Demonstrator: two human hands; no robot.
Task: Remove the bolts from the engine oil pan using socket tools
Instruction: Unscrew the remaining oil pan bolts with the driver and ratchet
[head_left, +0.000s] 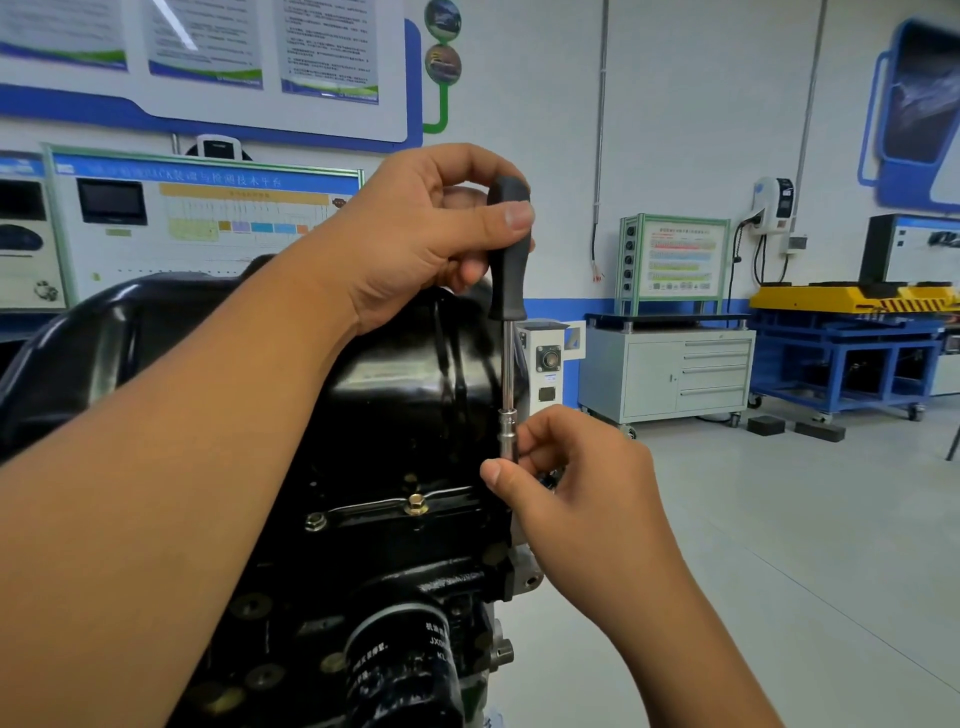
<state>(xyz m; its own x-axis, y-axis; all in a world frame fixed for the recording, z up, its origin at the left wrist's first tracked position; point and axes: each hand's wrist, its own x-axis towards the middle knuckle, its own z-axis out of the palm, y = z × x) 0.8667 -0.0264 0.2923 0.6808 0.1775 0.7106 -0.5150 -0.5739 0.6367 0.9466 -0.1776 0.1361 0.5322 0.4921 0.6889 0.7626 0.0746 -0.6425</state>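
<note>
A glossy black oil pan (384, 374) tops the upturned engine in front of me. A socket driver (510, 280) with a black handle and steel shaft stands upright at the pan's right edge. My left hand (421, 234) grips its handle from the left. My right hand (566, 467) pinches the silver socket (508, 431) at the shaft's lower end; whatever sits under the socket is hidden by my fingers. A brass-coloured bolt (416, 504) and a duller steel bolt (315, 521) sit in the pan's front flange.
A black oil filter (405, 665) juts out low on the engine. Behind stand training display boards (202, 218), a grey wheeled cabinet (670, 374) and a blue and yellow bench (852, 332). Two dark blocks (795, 428) lie on the grey floor to the right.
</note>
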